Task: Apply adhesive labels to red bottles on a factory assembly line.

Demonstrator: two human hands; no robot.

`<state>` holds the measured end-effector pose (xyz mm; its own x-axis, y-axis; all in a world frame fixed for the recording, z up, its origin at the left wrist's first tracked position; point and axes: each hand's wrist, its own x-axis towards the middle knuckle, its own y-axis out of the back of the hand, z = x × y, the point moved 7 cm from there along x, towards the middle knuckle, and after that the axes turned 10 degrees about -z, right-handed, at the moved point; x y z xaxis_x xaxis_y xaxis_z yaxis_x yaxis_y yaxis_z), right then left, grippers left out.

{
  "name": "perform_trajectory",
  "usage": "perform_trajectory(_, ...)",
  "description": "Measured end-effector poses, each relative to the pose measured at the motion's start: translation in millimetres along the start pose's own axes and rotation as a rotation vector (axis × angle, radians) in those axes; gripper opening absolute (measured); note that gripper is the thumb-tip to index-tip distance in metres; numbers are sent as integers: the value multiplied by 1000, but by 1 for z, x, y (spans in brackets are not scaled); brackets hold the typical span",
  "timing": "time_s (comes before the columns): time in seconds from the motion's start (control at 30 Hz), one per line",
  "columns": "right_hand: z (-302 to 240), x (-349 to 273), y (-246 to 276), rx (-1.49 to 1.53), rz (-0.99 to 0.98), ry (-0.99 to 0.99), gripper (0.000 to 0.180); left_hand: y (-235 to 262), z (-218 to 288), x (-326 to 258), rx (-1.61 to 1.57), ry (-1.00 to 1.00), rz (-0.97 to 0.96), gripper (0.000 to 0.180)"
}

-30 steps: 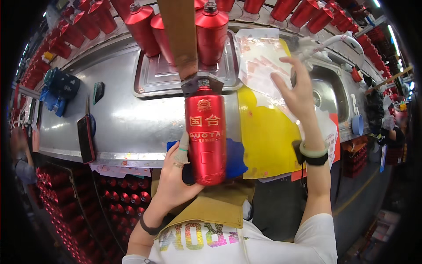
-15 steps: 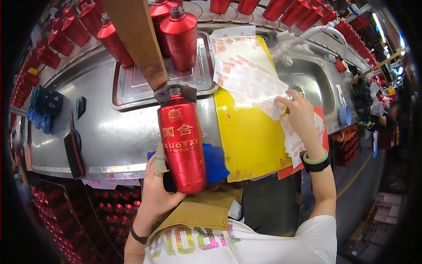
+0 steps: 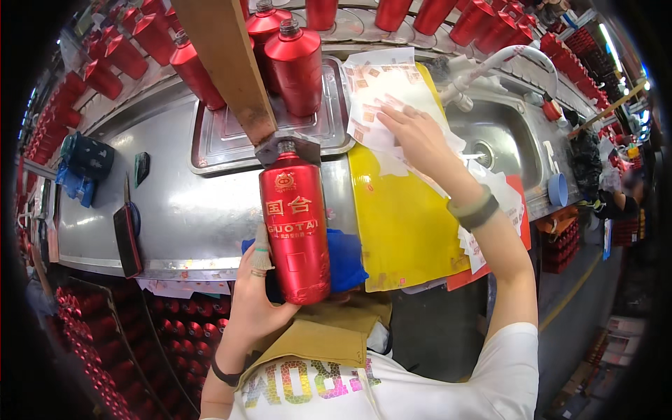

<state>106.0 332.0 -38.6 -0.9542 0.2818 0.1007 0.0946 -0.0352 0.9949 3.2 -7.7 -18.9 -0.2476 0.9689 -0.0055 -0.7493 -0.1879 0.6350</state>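
My left hand is closed on the lower part of a red metallic bottle with gold printing. The bottle's neck end rests in a dark notched block at the bottom of a wooden post. A pale finger cover sits on one of my left fingers. With fingers stretched out, my right hand lies on white decal sheets with small reddish-gold prints. These sheets overlap a yellow board. More printed sheets lie beneath my right forearm, partly hidden.
Red bottles stand on a metal tray, and more line a conveyor behind. A sink with a white faucet is at right. Left on the steel counter are a black-and-red scraper and dark container. A blue cloth lies by the bottle.
My right hand has moved from the sheets' lower right corner up and left onto the sheets' middle. My left hand still holds the bottle in the block.
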Motion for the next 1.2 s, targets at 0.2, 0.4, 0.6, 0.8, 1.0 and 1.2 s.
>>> perform_trajectory(0.2,4,-2,-19,-104,47,84,50,-1,4,3,54,-56,-9,114)
perform_trajectory(0.4,41,-42,-15,-375,-407,-407,31,1,0,0,12,24,-28,113)
perform_trajectory(0.6,169,-74,-1,106,-342,-824,32,-2,-6,-1,-65,33,-10,89)
perform_trajectory(0.8,173,-68,-14,349,-556,-695,33,-2,-6,0,-34,6,-7,83)
perform_trajectory(1.0,223,-109,-27,105,-364,-953,37,3,3,-1,-32,-29,31,77)
perform_trajectory(1.2,210,-131,-27,-104,-412,-1003,31,3,1,2,-4,-64,-12,60)
